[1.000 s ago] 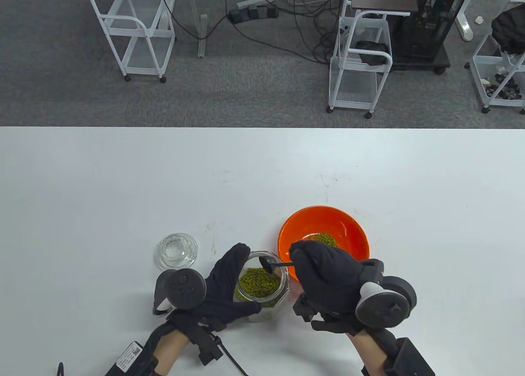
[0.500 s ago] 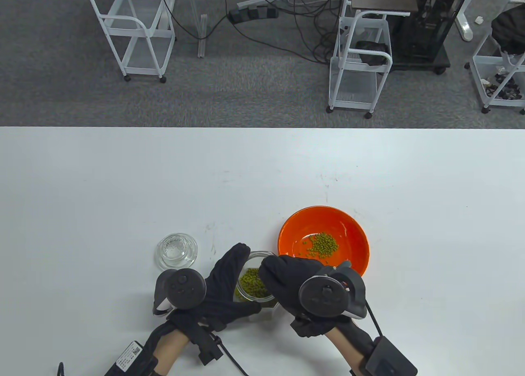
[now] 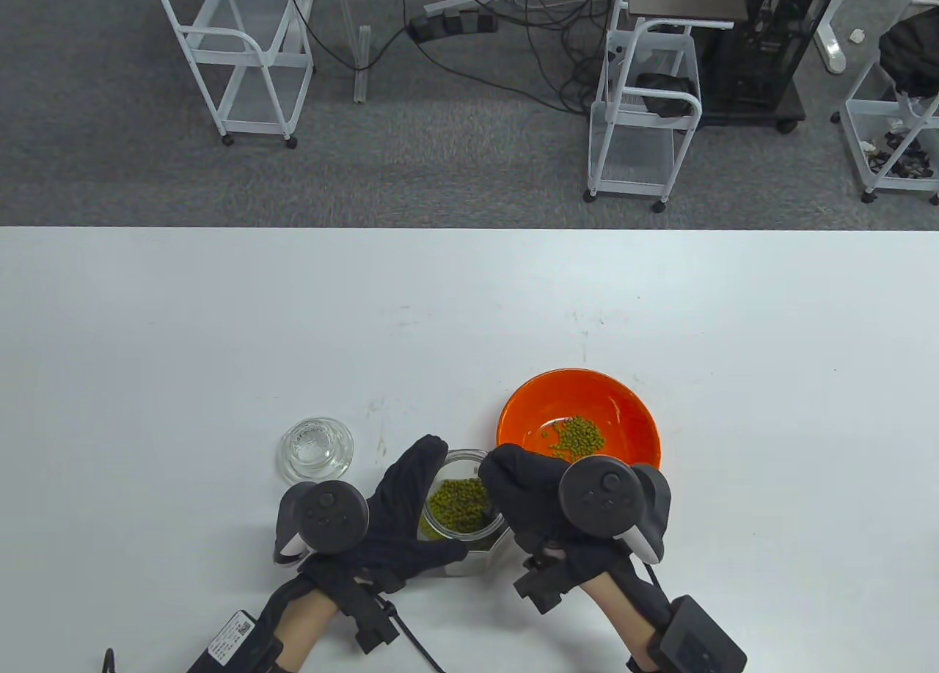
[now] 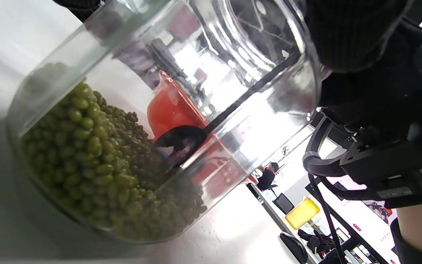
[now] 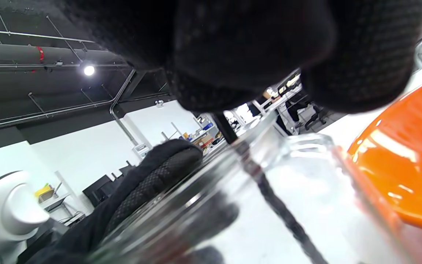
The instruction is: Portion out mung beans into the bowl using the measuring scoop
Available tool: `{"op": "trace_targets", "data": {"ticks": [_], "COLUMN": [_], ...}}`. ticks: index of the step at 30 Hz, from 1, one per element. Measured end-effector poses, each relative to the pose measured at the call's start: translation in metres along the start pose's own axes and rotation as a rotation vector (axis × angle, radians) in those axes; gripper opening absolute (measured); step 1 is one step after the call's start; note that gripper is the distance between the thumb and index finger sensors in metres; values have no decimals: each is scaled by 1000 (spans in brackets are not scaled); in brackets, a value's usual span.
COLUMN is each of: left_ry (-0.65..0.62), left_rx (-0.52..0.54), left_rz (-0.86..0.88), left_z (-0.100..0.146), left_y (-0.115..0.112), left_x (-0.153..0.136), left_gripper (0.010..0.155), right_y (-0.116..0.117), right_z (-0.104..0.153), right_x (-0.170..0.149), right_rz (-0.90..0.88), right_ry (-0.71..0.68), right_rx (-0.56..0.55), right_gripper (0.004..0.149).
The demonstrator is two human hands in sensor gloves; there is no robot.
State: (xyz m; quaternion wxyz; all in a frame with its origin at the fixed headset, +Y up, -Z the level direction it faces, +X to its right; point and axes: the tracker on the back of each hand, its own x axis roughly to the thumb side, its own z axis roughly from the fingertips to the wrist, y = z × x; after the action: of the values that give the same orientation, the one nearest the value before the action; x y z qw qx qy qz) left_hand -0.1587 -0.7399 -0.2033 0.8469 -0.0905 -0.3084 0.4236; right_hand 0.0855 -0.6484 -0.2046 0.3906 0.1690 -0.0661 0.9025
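Our right hand [image 3: 546,504] pinches the thin black handle of the measuring scoop [image 4: 181,141], its cup dipped among the mung beans [image 3: 458,506]. The scoop looks light and stiff, so we judge the handle's far end the best hold. Our left hand [image 3: 396,515] curls around the glass jar [image 3: 480,548], which is hard, smooth, likely slippery and breakable. At two o'clock from the jar, the orange bowl [image 3: 623,401] holds a small heap of beans. At ten o'clock lies a glass lid [image 3: 315,449].
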Motion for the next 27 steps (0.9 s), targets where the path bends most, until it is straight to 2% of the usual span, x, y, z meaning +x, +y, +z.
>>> {"op": "trace_targets", "data": {"ticks": [14, 17, 27], "left_ry": [-3, -3, -3], "left_rx": [0, 0, 0], "left_rz": [1, 1, 1], "left_z": [0, 0, 0], "left_y": [0, 0, 0], "left_x": [0, 0, 0], "left_gripper": [114, 114, 114], "right_y": [-1, 3, 14], "right_z": [0, 1, 7], "right_x": [-5, -5, -3], "right_rz": [-51, -68, -135], "right_ry": [46, 58, 133], "right_rx": [11, 45, 18], "right_gripper": [41, 41, 41]}}
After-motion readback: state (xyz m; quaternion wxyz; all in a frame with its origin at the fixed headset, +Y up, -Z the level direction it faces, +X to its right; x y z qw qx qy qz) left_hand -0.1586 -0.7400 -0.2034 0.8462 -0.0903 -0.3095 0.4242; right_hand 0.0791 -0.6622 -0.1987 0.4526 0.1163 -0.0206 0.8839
